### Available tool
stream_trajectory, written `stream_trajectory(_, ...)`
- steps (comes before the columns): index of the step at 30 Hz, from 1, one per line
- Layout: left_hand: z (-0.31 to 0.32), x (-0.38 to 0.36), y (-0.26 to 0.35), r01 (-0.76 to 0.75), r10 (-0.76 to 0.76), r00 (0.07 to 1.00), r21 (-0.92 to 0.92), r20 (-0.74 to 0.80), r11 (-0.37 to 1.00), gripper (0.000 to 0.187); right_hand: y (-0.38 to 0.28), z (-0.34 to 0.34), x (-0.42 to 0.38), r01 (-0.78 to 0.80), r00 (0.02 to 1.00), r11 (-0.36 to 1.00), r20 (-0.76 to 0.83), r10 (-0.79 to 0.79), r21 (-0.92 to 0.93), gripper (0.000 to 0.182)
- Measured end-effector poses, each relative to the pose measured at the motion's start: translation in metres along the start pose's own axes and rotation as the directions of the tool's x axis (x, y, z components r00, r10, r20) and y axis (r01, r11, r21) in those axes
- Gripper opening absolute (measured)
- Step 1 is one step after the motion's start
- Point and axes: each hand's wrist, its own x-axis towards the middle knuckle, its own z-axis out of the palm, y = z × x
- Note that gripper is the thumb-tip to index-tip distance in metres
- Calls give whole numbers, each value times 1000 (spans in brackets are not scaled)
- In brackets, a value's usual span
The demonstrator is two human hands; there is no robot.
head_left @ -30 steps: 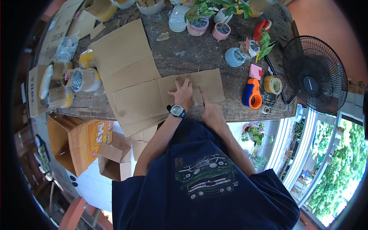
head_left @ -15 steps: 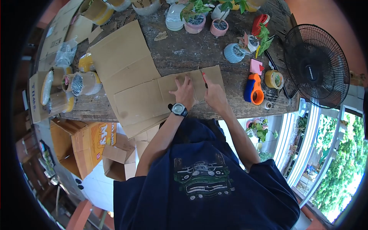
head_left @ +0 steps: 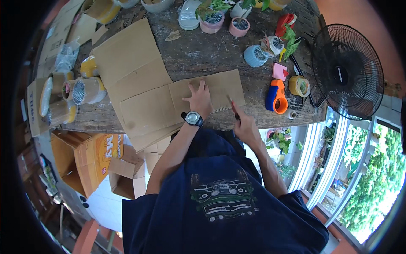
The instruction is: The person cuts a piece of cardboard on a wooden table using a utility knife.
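Observation:
A large piece of creased cardboard (head_left: 146, 106) lies on the wooden table, its narrower right-hand flap reaching toward the tape dispenser. My left hand (head_left: 199, 99) presses on that flap with fingers spread, a watch at the wrist. In my right hand (head_left: 246, 127) is a red and black utility knife (head_left: 234, 106), gripped by its handle. Its blade points away from me, over the flap's near right part. A ragged, corrugated cut edge shows on the flap's near side, between the two hands.
An orange and blue tape dispenser (head_left: 278, 98), a tape roll (head_left: 299, 86) and a black fan (head_left: 347, 72) stand at the right. Potted plants (head_left: 212, 21) line the back. Wrapped containers (head_left: 88, 91) sit at the left, and open cardboard boxes (head_left: 91, 158) are on the floor below.
My right hand has drawn the knife back toward me, from the flap's far edge to near its front edge. My left hand stays spread on the cardboard. The view has shifted slightly.

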Motion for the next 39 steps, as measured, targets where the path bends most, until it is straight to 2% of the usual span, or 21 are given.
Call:
stream_trajectory(2, 12, 2, -3, -7, 9, 999, 35, -43, 999, 75, -3, 5, 35, 108, 989, 994, -95, -111, -30, 62)
stream_trajectory(5, 4, -2, -3, -21, 21, 999, 19, -33, 1000, 72, -12, 14, 80, -27, 998, 995, -55, 22, -95, 59)
stream_trajectory(8, 5, -3, -3, -10, 11, 999, 30, -40, 1000, 71, -2, 24, 83, -66, 998, 988, -2, 66, -139, 59)
stream_trajectory(11, 3, -3, -2, 9, -9, 999, -7, -40, 1000, 70, 7, 22, 35, 65, 996, 986, -51, -73, -153, 62)
stream_trajectory(13, -4, -1, 2, 28, -28, 1000, -28, 6, 999, 69, 6, 12, -2, -107, 987, 979, 103, 126, -172, 62)
stream_trajectory(16, -11, -2, 4, 28, -26, 999, -58, 31, 998, 69, 10, -4, -32, -204, 936, 968, 259, 237, -147, 65)
stream_trajectory(17, -12, -2, 4, 19, -17, 999, -65, 30, 998, 69, 8, -8, -34, -220, 938, 968, 246, 244, -120, 64)
stream_trajectory(20, 8, 3, 0, 12, -12, 999, 15, -44, 1000, 71, 6, -7, -7, -44, 999, 999, 9, 44, 3, 62)
stream_trajectory(22, 2, 2, 1, -3, 3, 1000, -20, -18, 1000, 69, -10, -13, 29, -86, 996, 994, -5, 86, -67, 61)
stream_trajectory(25, 1, 1, 0, -12, 11, 1000, -31, -28, 999, 68, -5, -1, 81, -40, 997, 995, -65, 34, -91, 62)
stream_trajectory(28, 6, 0, 0, 0, -1, 999, -13, -54, 1000, 68, 0, 6, 89, -79, 997, 992, -8, 78, -94, 61)
stream_trajectory(31, 9, 3, -1, 27, -27, 998, -6, -60, 1000, 68, 18, 15, 49, 29, 997, 983, -59, -40, -184, 65)
stream_trajectory(33, 5, 2, 1, 39, -39, 999, -23, -25, 999, 66, 7, 2, 13, -98, 994, 991, 39, 102, -90, 61)
stream_trajectory(36, -9, 1, 6, 47, -45, 998, -69, 32, 997, 62, 2, -18, -24, -239, 941, 960, 210, 266, -145, 61)
stream_trajectory(37, -9, 0, 6, 41, -39, 999, -75, 30, 996, 62, 17, -16, -30, -218, 944, 968, 225, 241, -124, 60)
stream_trajectory(39, -6, 3, 4, 32, -32, 999, -54, 11, 998, 63, 26, -12, -22, -97, 994, 995, 50, 97, 4, 58)
